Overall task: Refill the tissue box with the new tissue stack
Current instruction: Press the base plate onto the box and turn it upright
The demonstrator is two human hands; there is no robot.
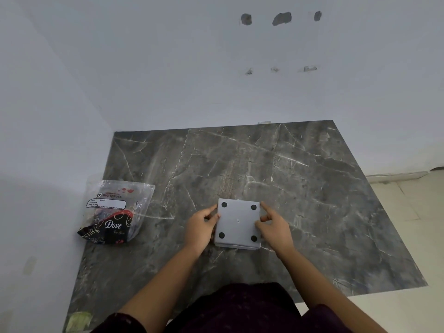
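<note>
A grey square tissue box (237, 222) lies upside down on the dark marble slab (312, 188), its base with black round feet at the corners facing up. My left hand (200, 228) grips the box's left side, fingers curled against the edge. On the opposite side my right hand (272, 225) holds the right edge, thumb and fingers on the base's rim. A clear plastic tissue packet (115, 212) with a black and red "Dove" print lies at the slab's left edge, apart from both hands. I cannot tell what is inside the box.
White walls (168, 68) rise behind the slab and to its left, meeting in a corner. Pale floor tiles (408, 224) lie to the right of the slab. My dark maroon clothing (240, 308) fills the bottom of the view.
</note>
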